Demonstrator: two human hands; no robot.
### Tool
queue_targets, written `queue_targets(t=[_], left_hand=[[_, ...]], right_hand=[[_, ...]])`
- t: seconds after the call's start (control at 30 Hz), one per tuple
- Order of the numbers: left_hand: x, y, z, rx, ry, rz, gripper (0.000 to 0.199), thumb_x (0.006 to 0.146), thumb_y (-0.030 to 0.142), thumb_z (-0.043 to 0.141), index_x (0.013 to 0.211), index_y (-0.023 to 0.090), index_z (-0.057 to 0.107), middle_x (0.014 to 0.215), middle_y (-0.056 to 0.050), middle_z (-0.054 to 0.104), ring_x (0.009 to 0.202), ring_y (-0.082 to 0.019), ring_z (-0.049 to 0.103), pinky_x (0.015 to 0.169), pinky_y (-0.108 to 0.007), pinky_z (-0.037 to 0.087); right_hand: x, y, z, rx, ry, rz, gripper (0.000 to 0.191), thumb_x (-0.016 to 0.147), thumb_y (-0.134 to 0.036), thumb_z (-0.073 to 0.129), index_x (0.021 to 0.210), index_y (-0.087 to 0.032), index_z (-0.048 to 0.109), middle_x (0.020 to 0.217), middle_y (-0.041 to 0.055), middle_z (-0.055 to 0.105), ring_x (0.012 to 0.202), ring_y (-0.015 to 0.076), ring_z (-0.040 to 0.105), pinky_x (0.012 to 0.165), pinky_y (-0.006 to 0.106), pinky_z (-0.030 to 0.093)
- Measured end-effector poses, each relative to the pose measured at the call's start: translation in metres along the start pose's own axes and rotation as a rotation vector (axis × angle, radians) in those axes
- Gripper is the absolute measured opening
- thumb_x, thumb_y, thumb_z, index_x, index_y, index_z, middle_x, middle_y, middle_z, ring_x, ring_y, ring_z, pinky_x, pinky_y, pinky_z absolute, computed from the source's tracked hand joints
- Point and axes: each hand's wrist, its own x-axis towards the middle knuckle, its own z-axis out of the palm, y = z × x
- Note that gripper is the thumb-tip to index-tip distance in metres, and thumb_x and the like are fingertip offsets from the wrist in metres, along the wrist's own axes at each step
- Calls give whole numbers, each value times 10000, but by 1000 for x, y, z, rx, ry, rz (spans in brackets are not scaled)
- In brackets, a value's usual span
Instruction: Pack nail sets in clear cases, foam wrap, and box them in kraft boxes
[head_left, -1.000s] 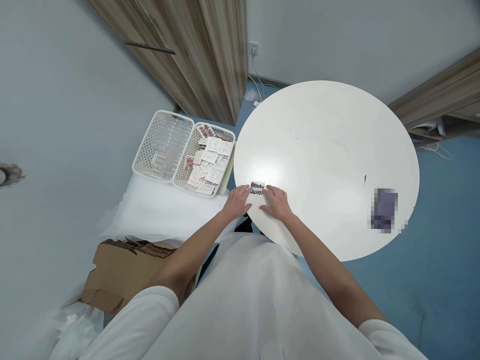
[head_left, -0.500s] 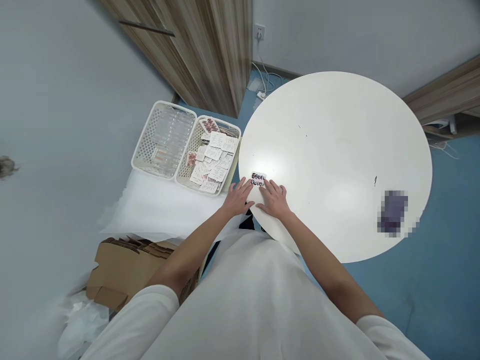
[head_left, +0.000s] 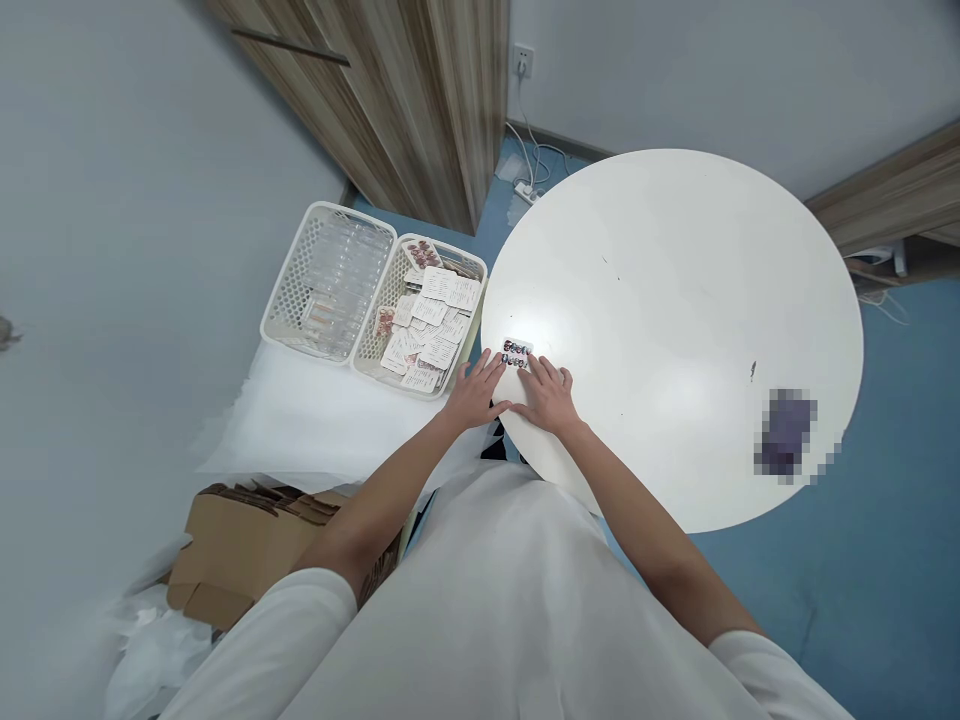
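Note:
A small white card (head_left: 517, 353) with two rows of dark, nail-shaped pieces or prints lies near the left edge of the round white table (head_left: 675, 280). My left hand (head_left: 474, 392) rests at the card's lower left corner, its fingers stretched out and fingertips at the edge. At the lower right corner, my right hand (head_left: 550, 393) lies with its fingers extended too. Both thumbs point inward and nearly meet below the card. Neither hand is closed around it, and whether the fingertips press on the card is too small to tell.
To the left stand two white baskets, one with clear plastic cases (head_left: 341, 270), the other with a heap of printed cards (head_left: 442, 310). Flattened cardboard boxes (head_left: 232, 545) are below them. A blurred-out dark object (head_left: 786, 432) lies at the table's right. A wooden cabinet (head_left: 420, 100) stands behind.
The card sits slightly higher between my hands, and my thumbs have come closer together. The view has shifted a little.

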Motion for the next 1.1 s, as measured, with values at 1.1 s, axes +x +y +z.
queue_targets(t=[1.1], left_hand=[[-148,85,14,-333,269,-458,420,831,403,408,1179,194,513,1178,-81,582,1075,-233,541,900,-361,426]], right_hand=[[-92,-1,-19,62,115,-403,394,829,-268,362,1218,-277,422,1202,83,555,1097,246,498,962,520,232]])
